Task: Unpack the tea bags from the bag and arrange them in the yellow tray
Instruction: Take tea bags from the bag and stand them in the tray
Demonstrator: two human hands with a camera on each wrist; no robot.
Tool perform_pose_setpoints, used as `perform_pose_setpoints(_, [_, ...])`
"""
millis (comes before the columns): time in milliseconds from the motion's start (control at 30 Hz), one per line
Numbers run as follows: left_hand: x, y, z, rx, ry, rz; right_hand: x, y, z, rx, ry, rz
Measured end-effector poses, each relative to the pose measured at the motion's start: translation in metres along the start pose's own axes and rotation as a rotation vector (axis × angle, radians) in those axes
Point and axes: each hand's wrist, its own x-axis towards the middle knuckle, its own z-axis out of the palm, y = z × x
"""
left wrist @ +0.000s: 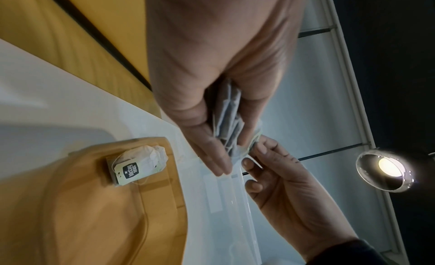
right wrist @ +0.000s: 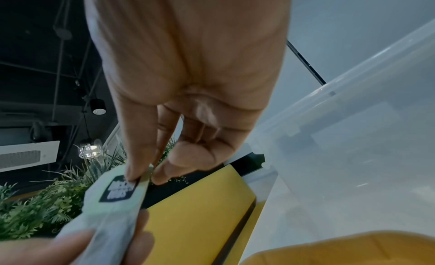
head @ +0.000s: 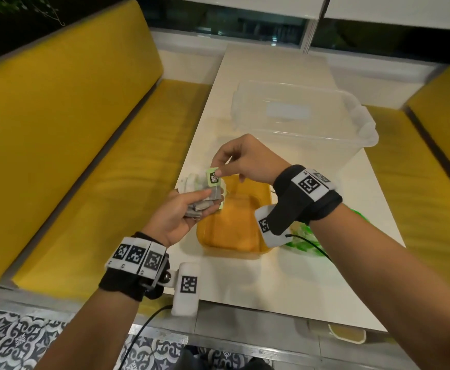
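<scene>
Over the table's left edge, my left hand (head: 210,203) holds a small bundle of grey tea bags (head: 201,202) between thumb and fingers. My right hand (head: 216,170) pinches the pale green tag (head: 212,177) of one tea bag at the top of that bundle; the pinch on the tag (right wrist: 118,188) shows close up. Just below both hands sits the yellow tray (head: 234,225). In the left wrist view one tea bag (left wrist: 139,164) with its tag lies inside the tray (left wrist: 89,213). A green plastic bag (head: 302,237) lies to the right of the tray, partly hidden by my right wrist.
A large clear plastic tub (head: 301,121) stands on the white table (head: 280,284) behind the tray. A crumpled white object (head: 191,182) lies at the table's left edge by my left hand. Yellow bench seats (head: 106,188) flank the table on both sides.
</scene>
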Motion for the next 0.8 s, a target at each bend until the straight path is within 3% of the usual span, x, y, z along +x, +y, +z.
perform_pose_setpoints(233, [-0.003, -0.005, -0.005, -0.037, 0.034, -0.011, 0.001, -0.008, -0.012, -0.093, -0.053, -0.001])
perform_pose_setpoints(500, [-0.005, -0.003, -0.002, 0.028, 0.102, 0.071, 0.006, -0.021, -0.003, -0.214, -0.171, -0.037])
perform_pose_setpoints(633, [-0.005, -0.003, -0.008, 0.002, 0.107, 0.091, 0.009, -0.023, -0.009, -0.228, -0.14, -0.003])
perform_pose_setpoints(800, [-0.004, -0.007, -0.033, -0.045, 0.244, 0.131, 0.018, -0.012, -0.007, -0.41, -0.09, 0.066])
